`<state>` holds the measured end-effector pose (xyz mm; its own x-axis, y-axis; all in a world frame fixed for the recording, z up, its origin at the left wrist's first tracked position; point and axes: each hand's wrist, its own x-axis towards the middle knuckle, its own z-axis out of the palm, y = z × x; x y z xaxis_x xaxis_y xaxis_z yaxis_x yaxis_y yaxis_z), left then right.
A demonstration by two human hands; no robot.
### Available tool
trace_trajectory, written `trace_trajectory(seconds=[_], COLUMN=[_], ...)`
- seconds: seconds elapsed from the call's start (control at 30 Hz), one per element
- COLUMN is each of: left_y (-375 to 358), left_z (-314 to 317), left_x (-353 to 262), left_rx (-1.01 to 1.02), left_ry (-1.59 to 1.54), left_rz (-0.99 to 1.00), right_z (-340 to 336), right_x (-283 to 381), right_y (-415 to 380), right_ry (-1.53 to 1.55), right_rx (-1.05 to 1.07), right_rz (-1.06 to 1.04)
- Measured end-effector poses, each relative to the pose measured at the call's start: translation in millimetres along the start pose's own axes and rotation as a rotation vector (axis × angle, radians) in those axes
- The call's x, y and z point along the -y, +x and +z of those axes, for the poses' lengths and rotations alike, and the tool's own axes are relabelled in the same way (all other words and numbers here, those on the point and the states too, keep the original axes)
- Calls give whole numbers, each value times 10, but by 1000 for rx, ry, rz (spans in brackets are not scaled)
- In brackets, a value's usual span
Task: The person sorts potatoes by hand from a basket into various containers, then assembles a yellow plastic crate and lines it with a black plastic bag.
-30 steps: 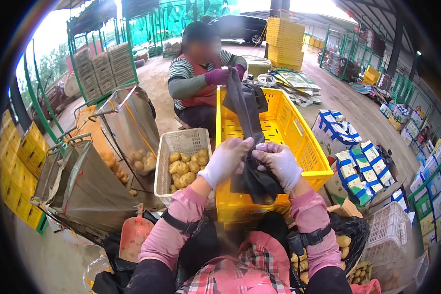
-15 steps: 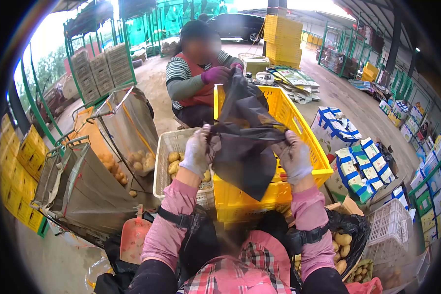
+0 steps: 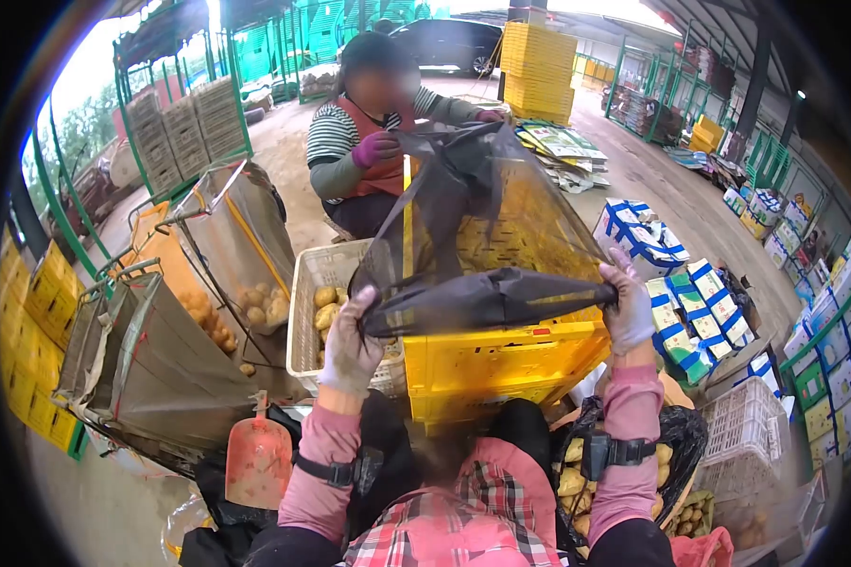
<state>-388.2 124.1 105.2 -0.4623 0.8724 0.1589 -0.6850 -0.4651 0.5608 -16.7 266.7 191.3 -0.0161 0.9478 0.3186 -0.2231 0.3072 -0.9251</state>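
Note:
A thin black plastic sheet, perhaps a bag or liner, is stretched over the yellow crate in front of me. My left hand, in a pale glove, is closed on its near left edge. At the near right edge my right hand, gloved too, pinches the same black plastic. Across the crate a co-worker in purple gloves holds the far side of it. The crate's inside shows dimly through the film, and I cannot make out what is in it.
Left of the crate stands a white basket of potatoes. Mesh sacks and a red dustpan are further left. On the right are potatoes in a black bag, a white crate and blue-taped cartons.
My hands have moved apart, spreading the bunched black plastic wide over the crate. The co-worker's hands, close together before, are now apart along its far edge.

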Motion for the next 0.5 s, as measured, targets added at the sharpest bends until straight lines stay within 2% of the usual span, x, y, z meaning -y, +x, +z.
trace_trajectory(seconds=[0.07,0.1,0.23,0.33,0.37,0.4,0.47,0.5], left_y=[-143,-239,-482,-557,-562,-568,-558,-555], left_z=[-164,-154,40,138,177,209,199,165], left_x=[-149,-121,-2,172,233,283,260,250], left_rx=[-58,-77,-126,-177,-204,-232,-133,-101], left_ry=[-80,-40,119,222,216,211,179,164], left_rz=[-289,-292,-322,-282,-245,-208,-252,-277], right_z=[-82,-183,-386,-666,-713,-768,-788,-863], right_x=[68,67,-18,-213,-265,-318,-375,-472], right_y=[-136,-181,-383,-432,-434,-462,-485,-484], right_ry=[17,40,-66,-407,-426,-335,-212,-32], right_rx=[-94,-132,-358,-494,-533,-542,-621,-605], right_rz=[47,93,41,-86,-95,-9,164,210])
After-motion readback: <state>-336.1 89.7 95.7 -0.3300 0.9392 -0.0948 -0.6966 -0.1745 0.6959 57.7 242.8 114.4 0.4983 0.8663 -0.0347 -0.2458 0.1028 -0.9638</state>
